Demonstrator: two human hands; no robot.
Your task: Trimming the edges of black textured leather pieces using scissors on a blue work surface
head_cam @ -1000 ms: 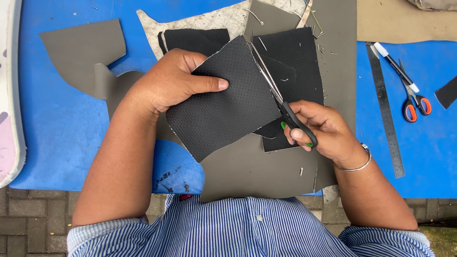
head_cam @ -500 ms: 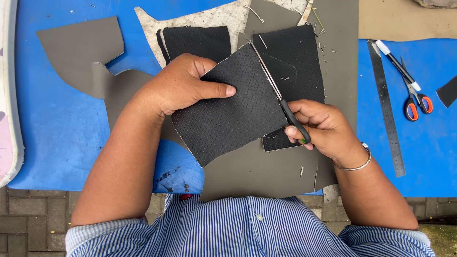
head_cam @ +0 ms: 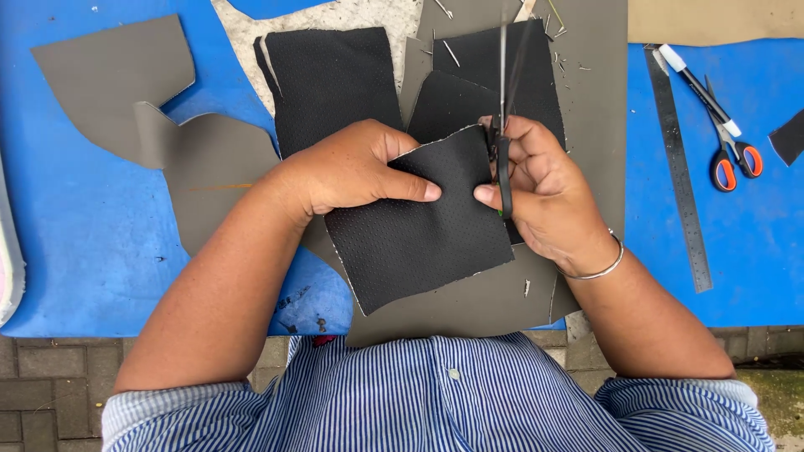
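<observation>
left hand (head_cam: pixel 352 172) pinches black perforated piece (head_cam: pixel 419 230) above grey sheet (head_cam: pixel 469 301); right hand (head_cam: pixel 544 192) closed around black scissors (head_cam: pixel 502 159). risk: left fingertip close to scissors, crooked cut if piece slips.

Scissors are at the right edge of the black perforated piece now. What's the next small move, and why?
Probably close the scissors in a short snip along the edge. The right hand holds them upright at the black perforated piece, and the left hand pins that piece flat, thumb beside the blades.
</observation>
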